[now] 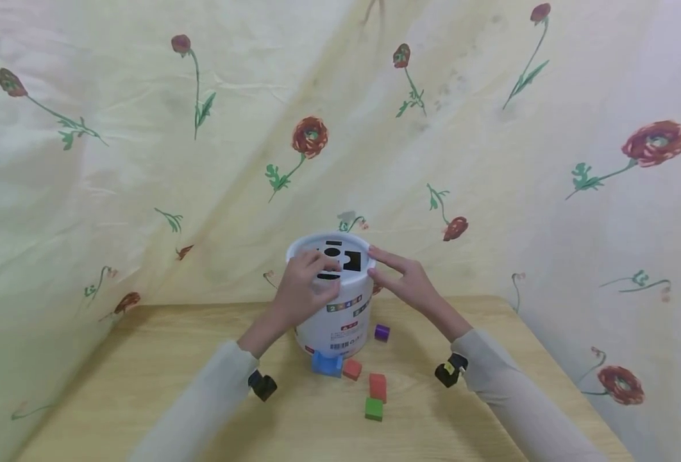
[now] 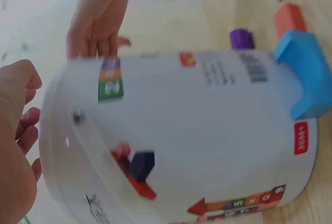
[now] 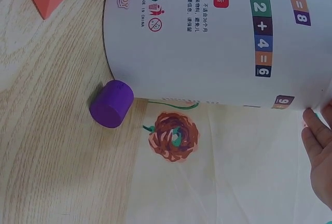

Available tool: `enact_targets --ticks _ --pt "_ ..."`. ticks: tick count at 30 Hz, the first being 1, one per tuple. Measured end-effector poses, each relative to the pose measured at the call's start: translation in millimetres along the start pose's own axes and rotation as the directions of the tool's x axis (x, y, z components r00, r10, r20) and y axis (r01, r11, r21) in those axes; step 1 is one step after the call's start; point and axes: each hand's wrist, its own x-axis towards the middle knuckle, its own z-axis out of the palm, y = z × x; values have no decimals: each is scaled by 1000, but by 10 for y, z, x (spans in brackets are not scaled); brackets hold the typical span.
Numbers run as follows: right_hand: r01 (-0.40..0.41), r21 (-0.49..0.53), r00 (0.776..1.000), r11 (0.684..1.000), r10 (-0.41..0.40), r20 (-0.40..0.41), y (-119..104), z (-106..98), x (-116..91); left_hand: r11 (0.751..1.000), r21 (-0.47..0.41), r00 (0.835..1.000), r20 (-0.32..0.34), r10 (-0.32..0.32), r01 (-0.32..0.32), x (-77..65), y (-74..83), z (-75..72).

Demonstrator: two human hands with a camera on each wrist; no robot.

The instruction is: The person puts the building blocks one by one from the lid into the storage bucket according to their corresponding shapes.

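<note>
1. While two pale sleeves (image 1: 202, 398) stretch across the wooden table (image 1: 173, 359), a small black camera (image 1: 263, 385) hangs at each wrist.

2. Nearest among the blocks is a green block (image 1: 374, 410), with a red triangle block (image 1: 378, 387) just past it; I can't tell whether they touch.

3. A little farther on, a smaller red block (image 1: 352, 369) lies just beside a blue block (image 1: 327, 364), which has a curved cut-out and sits at the near foot of the bucket.

4. Behind those stands the white bucket (image 1: 331, 327), upright near the middle of the far part of the table. Its side carries a barcode (image 1: 339, 346) and coloured sums (image 3: 262, 36), one reading 2 + 4 = 6.

5. Just to the right of its base is a purple cylinder (image 1: 382, 332).

6. Over the near left part of the lid (image 1: 353, 241) comes the left hand (image 1: 304, 285), its fingers bent and its thumb apart from them. Whether they pinch anything, I can't tell.

7. At the rim's right side is the right hand (image 1: 406, 281), forefinger and thumb held out fairly straight, their tips resting against the edge without curling round it.

8. Between the hands the lid shows dark holes (image 1: 332, 252): narrow slots, an oval and a larger square one with a notch.

9. Beyond it all hangs a cream cloth (image 1: 231, 173), creased and dotted with red flowers (image 1: 310, 136) on green stems.
</note>
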Motion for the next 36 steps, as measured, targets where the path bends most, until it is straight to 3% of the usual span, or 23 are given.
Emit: enact_targets --ticks 4,8,11,17,20,27,33,36 --pt "15 -5 1000 1000 -15 -2 -4 -11 2 990 -41 991 20 135 -134 -70 182 56" --pt "31 -6 1000 999 -31 -6 8 -16 5 965 -61 965 36 259 -256 -130 332 141" --pt "30 0 1000 1000 -30 -7 16 -19 4 953 -67 952 64 299 -295 -180 404 200" --pt "21 8 1000 1000 -21 -12 14 -17 8 960 -96 942 188 277 -263 -318 437 339" --pt "17 12 1000 1000 -17 -13 4 -13 7 966 -86 923 284 260 -245 -402 418 411" --pt "4 2 1000 1000 -4 -9 11 -10 13 979 -87 857 474 202 -183 -558 389 623" --pt "-22 1 1000 1000 22 -4 0 -13 15 997 -25 791 607 78 -80 -640 442 779" --pt "-30 4 1000 1000 30 -3 -8 -10 13 998 31 758 651 27 -62 -667 466 864"
